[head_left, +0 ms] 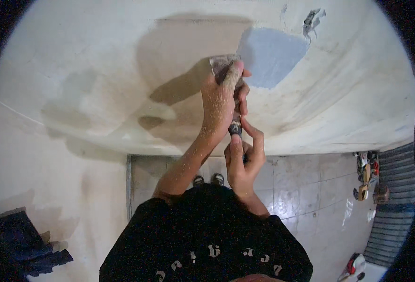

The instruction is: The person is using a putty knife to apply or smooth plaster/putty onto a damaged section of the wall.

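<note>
A scraper with a wide, stained blade (221, 62) and a dark handle is raised against the pale wall (193, 37). My left hand (219, 101) is wrapped round it just below the blade, thumb pointing up along it. Pale dust speckles that hand and forearm. Lower down, my right hand (244, 162) grips the dark end of the handle between thumb and fingers. To the right of the blade, a smooth grey patch (273, 56) shows on the wall. Whether the blade's edge touches the wall I cannot tell.
A damaged spot (313, 21) with torn material lies up and right of the grey patch. Dark clothing (29, 242) hangs at the lower left. Assorted tools (365, 176) lie on the tiled floor (306, 188) at right, beside a corrugated shutter (393, 202).
</note>
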The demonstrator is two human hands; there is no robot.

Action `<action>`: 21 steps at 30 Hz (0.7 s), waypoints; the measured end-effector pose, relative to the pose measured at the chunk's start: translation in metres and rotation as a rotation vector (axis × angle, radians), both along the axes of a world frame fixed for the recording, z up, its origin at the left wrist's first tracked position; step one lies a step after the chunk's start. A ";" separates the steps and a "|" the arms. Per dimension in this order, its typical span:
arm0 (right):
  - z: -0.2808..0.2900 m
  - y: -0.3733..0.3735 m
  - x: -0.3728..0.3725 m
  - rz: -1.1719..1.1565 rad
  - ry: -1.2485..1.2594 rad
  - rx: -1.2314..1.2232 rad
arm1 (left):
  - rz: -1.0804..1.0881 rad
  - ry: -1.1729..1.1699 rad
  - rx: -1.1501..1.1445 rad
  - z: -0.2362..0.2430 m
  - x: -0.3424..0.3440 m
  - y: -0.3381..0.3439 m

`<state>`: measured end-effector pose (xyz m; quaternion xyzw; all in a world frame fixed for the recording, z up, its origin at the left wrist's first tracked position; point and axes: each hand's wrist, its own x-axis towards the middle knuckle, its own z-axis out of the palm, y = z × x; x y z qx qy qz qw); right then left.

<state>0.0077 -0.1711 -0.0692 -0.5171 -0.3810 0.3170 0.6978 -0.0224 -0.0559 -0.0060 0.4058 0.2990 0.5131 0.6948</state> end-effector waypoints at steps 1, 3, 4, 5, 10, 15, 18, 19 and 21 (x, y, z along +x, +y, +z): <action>-0.006 -0.001 0.000 -0.024 -0.032 0.023 | -0.004 0.005 0.008 -0.002 0.001 -0.002; -0.010 0.001 -0.001 0.005 0.029 0.046 | 0.012 0.028 -0.005 -0.011 0.001 0.002; -0.010 0.005 -0.001 0.009 0.027 0.055 | 0.016 0.026 0.004 -0.012 0.000 0.005; -0.009 0.004 -0.002 -0.016 -0.007 0.045 | 0.000 0.020 0.004 -0.008 -0.001 0.004; 0.003 0.005 -0.005 -0.044 -0.090 0.053 | -0.014 -0.016 0.018 0.004 -0.002 0.001; 0.016 0.011 -0.002 -0.038 -0.116 0.113 | -0.015 -0.023 0.075 0.019 0.000 0.005; 0.012 0.010 -0.007 -0.053 -0.123 0.108 | -0.050 -0.024 0.040 0.012 -0.004 0.007; 0.009 0.006 -0.010 -0.036 -0.071 0.070 | -0.040 0.014 0.046 0.000 -0.002 0.010; 0.012 0.008 -0.005 -0.050 -0.117 0.099 | -0.060 -0.004 0.059 0.010 -0.001 0.010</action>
